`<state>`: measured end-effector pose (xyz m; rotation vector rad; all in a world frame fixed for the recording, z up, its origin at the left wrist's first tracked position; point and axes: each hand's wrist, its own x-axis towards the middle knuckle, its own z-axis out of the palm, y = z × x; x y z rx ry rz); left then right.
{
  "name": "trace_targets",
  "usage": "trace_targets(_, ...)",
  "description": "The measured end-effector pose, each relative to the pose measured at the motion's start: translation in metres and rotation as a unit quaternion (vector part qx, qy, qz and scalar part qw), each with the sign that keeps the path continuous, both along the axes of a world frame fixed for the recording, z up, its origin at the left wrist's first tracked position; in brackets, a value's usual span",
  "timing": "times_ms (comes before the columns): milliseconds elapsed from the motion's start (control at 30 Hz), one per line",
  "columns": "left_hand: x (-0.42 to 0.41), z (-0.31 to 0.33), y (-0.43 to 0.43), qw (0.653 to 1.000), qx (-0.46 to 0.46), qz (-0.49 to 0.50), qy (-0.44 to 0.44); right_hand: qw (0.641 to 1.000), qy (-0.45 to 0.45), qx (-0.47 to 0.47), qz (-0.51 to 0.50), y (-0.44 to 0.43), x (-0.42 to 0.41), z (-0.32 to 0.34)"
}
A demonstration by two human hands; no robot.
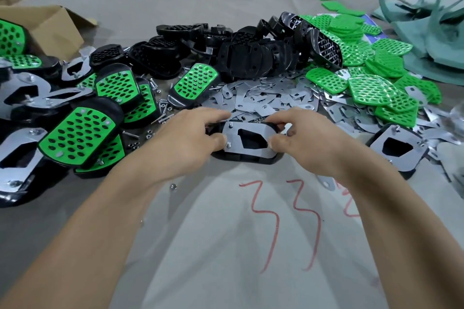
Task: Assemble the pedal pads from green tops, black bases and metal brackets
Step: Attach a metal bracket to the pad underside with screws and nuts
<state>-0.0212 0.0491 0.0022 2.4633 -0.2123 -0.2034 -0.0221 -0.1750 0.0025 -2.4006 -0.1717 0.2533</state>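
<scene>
A black pedal base [247, 158] lies upside down at the table's middle with a metal bracket [251, 148] on its back. Bolt ends stick up through the bracket's left side. My left hand [190, 133] grips the pad's left end, thumb by the lower bolt. My right hand [301, 133] pinches the bracket's right end. Behind them lie loose metal brackets [263, 100], a heap of black bases [251, 55] and a pile of green tops [371, 78].
Finished pads [80, 133] with green tops are stacked at the left, some face down. Another pad with a bracket [396, 148] lies at the right. Loose bolts and nuts [160, 108] are scattered left of centre. A cardboard box [50, 25] stands far left.
</scene>
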Motion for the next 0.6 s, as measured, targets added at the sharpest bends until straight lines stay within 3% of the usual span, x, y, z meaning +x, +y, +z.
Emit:
trace_targets(133,-0.002,0.003,0.000,0.998,-0.053,-0.018,0.019,0.997,0.012,0.079,0.008,0.001,-0.002,0.000)
trace_targets(233,-0.008,0.005,0.002,0.987,-0.143,-0.025,0.066,0.991,-0.018,0.126,0.040,0.005,-0.006,0.001)
trace_targets(367,-0.013,0.004,0.003,0.983,-0.166,-0.036,0.073,0.982,-0.003,0.184,0.049,0.005,-0.008,0.001)
trace_targets(500,-0.013,0.003,0.001,0.978,-0.192,-0.031,0.076,0.990,0.008,0.114,0.081,0.000,-0.005,0.000)
trace_targets(600,-0.014,-0.001,-0.001,0.966,-0.243,-0.017,0.085,0.983,0.036,0.163,0.071,-0.003,-0.005,0.002)
